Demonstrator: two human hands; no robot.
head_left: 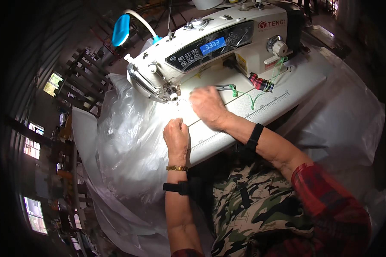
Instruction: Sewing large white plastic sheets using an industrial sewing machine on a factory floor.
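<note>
Both my hands are at the front of a white sewing machine (227,38), close to its needle and presser foot (172,95). My left hand (176,133) is closed, fingers curled, at the bed's front edge beside clear plastic sheeting (135,124). Just right of the needle, my right hand (208,105) is also closed, its fingertips bent down toward the bed. Bright lamplight washes out the spot between the hands, so whatever the fingers hold cannot be made out. Behind the right hand lie thread snips (224,87), tied to a green cord (253,99).
A small red checked cloth bundle (261,82) rests on the machine bed (227,124), which carries a printed ruler. A blue-headed lamp (121,31) arches at the upper left. The handwheel (277,46) is on the right. More plastic sheeting (343,124) drapes on the right.
</note>
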